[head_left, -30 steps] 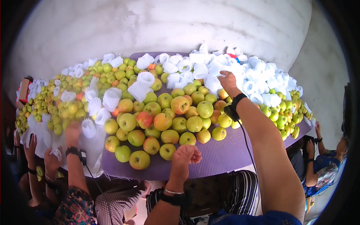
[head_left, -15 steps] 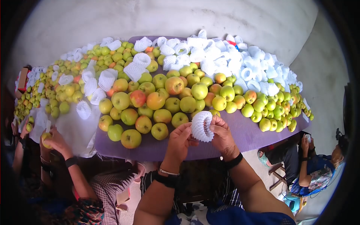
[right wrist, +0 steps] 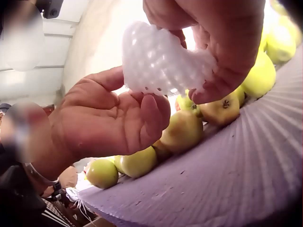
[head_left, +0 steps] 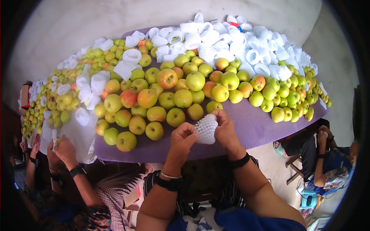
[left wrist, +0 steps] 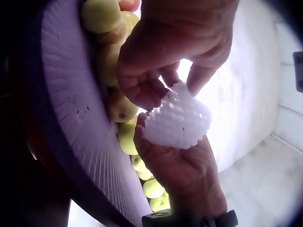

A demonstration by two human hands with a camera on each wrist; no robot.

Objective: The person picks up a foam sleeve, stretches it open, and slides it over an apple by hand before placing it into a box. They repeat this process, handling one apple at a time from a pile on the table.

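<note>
A white foam fruit net (head_left: 206,129) is held between both hands above the near edge of the purple mat. My left hand (head_left: 182,139) pinches its left side with thumb and fingers. My right hand (head_left: 226,133) pinches the opposite side near the top. In the left wrist view the net (left wrist: 177,118) looks squashed and slanted between the two hands. The right wrist view shows the net (right wrist: 161,61) spanning from the left thumb to the right fingertips. Yellow-green apples (head_left: 175,117) lie just beyond the hands.
The purple mat (head_left: 258,125) carries the apples, with a heap of white foam nets (head_left: 266,46) at the back right. Other people's hands (head_left: 63,150) work along the left side. Another person (head_left: 327,161) sits at the right, near a blue stool (head_left: 309,198).
My right hand has come back from the heap of nets with one foam net, and my left hand has taken hold of it too. The net has since turned, hiding its round opening.
</note>
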